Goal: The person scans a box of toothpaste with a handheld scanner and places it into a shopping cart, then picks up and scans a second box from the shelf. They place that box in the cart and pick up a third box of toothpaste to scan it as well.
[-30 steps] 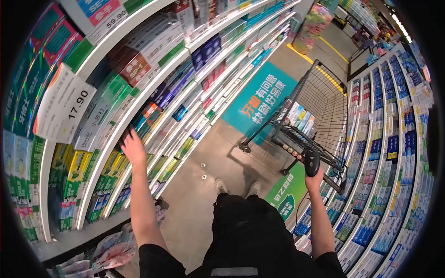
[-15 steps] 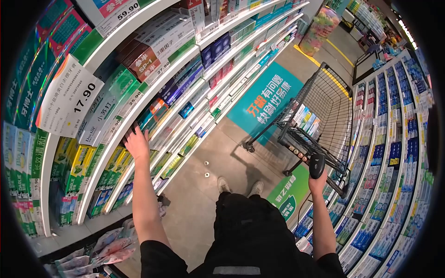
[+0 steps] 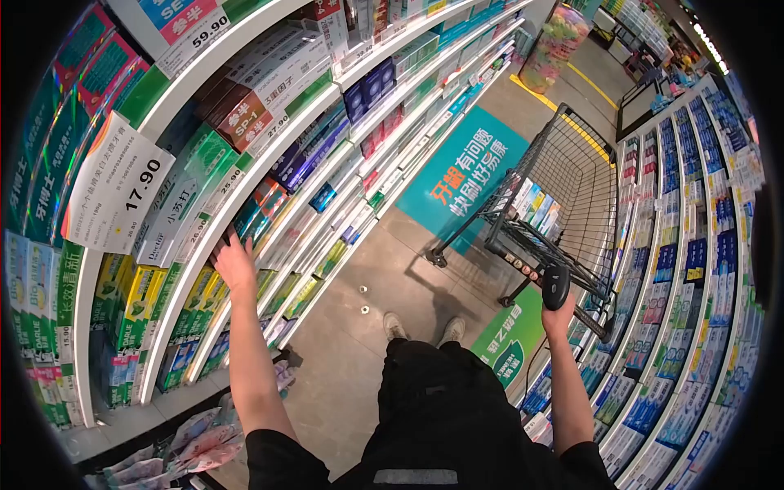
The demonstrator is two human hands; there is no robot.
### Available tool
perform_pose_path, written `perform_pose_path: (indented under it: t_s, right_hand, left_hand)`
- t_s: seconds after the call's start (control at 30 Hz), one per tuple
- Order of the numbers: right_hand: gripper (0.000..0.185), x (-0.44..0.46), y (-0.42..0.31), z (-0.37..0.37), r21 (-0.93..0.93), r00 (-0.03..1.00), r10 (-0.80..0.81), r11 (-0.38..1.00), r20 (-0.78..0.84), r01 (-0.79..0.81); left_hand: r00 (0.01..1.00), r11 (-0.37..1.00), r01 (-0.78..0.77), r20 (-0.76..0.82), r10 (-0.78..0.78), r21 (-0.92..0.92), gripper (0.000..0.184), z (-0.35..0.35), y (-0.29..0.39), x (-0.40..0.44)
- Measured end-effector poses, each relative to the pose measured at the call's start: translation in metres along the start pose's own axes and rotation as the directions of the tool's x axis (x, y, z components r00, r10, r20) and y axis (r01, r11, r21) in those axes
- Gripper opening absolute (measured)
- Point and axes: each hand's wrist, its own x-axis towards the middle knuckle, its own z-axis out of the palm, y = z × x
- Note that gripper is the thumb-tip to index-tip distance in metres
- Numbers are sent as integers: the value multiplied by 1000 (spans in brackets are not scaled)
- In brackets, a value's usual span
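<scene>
My left hand (image 3: 234, 265) reaches to the shelf on the left with fingers apart. Its fingertips are at the edge of a shelf, beside the teal and orange toothpaste boxes (image 3: 260, 208); whether they touch a box I cannot tell. Yellow and green toothpaste boxes (image 3: 145, 298) stand to its left. In my right hand (image 3: 559, 318) is a black handheld scanner (image 3: 556, 286), held upright near the shopping cart's handle. A cord hangs down from that hand. White price tags, a large one (image 3: 122, 184) reading 17.90 among them, line the shelf fronts.
A black wire shopping cart (image 3: 563, 167) stands ahead on the right, with several boxes (image 3: 539, 208) in it. Shelves of blue toothpaste boxes (image 3: 665, 273) curve along the right. Teal (image 3: 453, 175) and green (image 3: 510, 339) floor signs lie in the aisle. Plastic-wrapped packages (image 3: 200, 437) sit low on the left.
My left hand has shifted slightly left and down along the shelf edge. The view has turned a little. My right hand still holds the scanner in about the same place.
</scene>
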Motion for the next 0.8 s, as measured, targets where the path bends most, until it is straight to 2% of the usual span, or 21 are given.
perform_pose_path:
  t_s: [0.23,0.43,0.53,0.63,0.73,0.8]
  right_hand:
    - [37,-1,-6,-3,-46,998,58,997,14,-57]
    - [35,1,-5,-4,6,998,28,1000,50,-28]
    - [35,1,2,-3,-48,997,2,999,73,2]
    - [33,2,-1,-3,-14,999,4,1000,52,-4]
    - [32,1,-10,-7,-10,999,-23,1000,26,23]
    - [32,1,-5,-4,-6,999,-7,1000,49,8]
  left_hand:
    - [997,998,-65,33,65,-2,54,-5,-10,-5]
    - [999,999,-33,27,33,-5,53,-4,-9,-6]
    - [1000,1000,-22,16,22,0,53,-3,-7,-6]
    - [997,997,78,-11,-78,-17,53,-9,4,-18]
    - [920,988,-130,-382,90,-81,39,-25,21,-42]
    - [985,842,-87,-170,-5,-533,23,-43,39,-57]
